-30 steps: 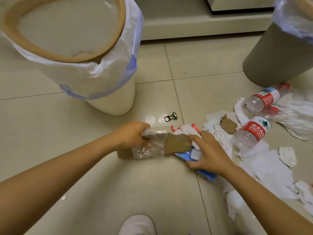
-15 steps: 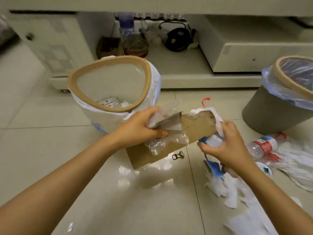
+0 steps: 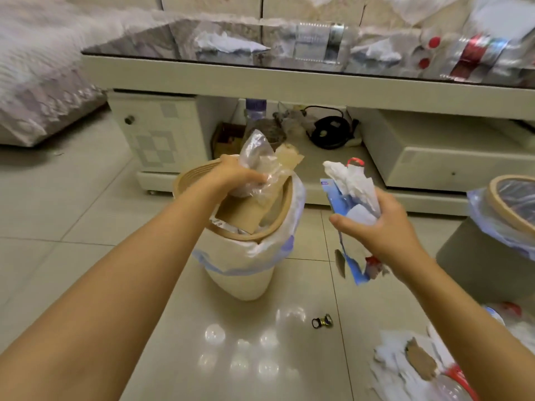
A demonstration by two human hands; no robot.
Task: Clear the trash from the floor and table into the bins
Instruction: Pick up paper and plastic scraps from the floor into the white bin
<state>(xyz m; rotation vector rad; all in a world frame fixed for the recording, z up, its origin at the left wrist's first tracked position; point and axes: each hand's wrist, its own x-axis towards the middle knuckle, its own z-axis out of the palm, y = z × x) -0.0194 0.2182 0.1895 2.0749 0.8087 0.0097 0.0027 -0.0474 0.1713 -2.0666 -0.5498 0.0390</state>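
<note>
While glossy tile floor [image 3: 101, 256] holds tissue litter [image 3: 396, 363], glass-topped table [image 3: 260, 79] behind.

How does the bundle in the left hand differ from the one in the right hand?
The left hand grips clear plastic and brown cardboard; the right hand grips white tissue and a blue wrapper. The left bundle is over the cream bin, with the cardboard's lower end already inside the rim; the right bundle is off to that bin's side, above bare floor. Both are mixed trash held in closed fingers.
</note>
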